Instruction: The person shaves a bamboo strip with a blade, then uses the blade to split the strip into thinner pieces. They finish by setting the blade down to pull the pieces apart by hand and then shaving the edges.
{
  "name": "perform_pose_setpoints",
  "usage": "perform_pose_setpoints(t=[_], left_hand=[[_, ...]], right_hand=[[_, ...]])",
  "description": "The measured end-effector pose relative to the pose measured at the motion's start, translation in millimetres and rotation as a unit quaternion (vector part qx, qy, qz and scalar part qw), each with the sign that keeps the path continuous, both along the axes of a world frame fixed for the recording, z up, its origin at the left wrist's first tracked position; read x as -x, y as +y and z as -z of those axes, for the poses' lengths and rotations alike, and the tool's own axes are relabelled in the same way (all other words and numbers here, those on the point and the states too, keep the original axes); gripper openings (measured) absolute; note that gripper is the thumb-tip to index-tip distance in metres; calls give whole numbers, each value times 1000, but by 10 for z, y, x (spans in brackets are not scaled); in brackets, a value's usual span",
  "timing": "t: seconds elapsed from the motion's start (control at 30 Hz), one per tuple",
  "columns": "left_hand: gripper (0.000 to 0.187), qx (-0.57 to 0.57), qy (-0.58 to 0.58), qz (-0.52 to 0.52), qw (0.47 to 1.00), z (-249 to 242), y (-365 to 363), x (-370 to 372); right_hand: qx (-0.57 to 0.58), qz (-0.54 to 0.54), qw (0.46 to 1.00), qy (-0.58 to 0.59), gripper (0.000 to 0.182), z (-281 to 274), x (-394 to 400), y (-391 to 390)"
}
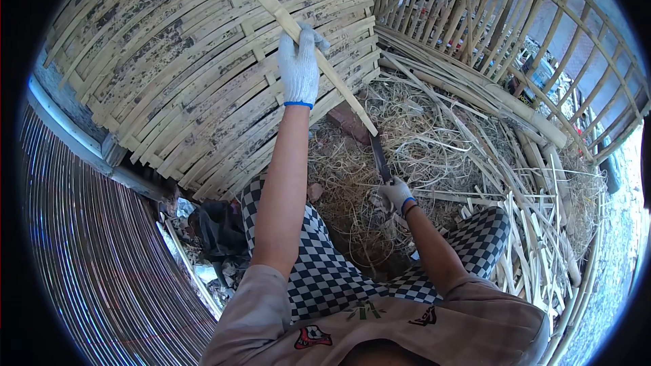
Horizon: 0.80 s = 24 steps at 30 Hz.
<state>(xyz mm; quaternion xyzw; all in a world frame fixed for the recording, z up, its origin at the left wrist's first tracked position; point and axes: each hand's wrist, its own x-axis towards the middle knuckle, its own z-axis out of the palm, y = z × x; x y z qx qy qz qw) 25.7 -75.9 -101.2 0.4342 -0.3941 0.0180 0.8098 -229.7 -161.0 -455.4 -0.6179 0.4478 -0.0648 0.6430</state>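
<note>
My left hand (299, 68), in a white knitted glove with a blue cuff, grips a long pale bamboo strip (332, 78) that slants from the top edge down to the right. Closed around the handle of a dark-bladed knife (380, 156) is my right hand (396, 195), gloved too. The blade points up and away from me, and its tip is at the strip's lower end; whether they touch is hard to tell. A reddish-brown block (350, 122) lies on the ground just beneath the strip's lower end.
A woven bamboo panel (203, 61) fills the upper left. At the upper right stands a bamboo slat fence (488, 13) with poles (502, 98) along its base. Shavings (427, 142) litter the ground, split strips (536, 251) lie right of my knee, and a black bag (220, 230) sits left.
</note>
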Motion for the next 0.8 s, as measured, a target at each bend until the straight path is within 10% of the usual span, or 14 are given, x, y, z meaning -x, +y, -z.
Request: perform_pose_setpoints(t=[0.5,0.8], left_hand=[[27,-10,40,59,997,195,-42,-2],[46,17,71,20,997,73,193,-135]], right_hand=[[-14,75,982,-174,30,-1266,269,275],[13,62,988,-140,28,-1048,249,158]])
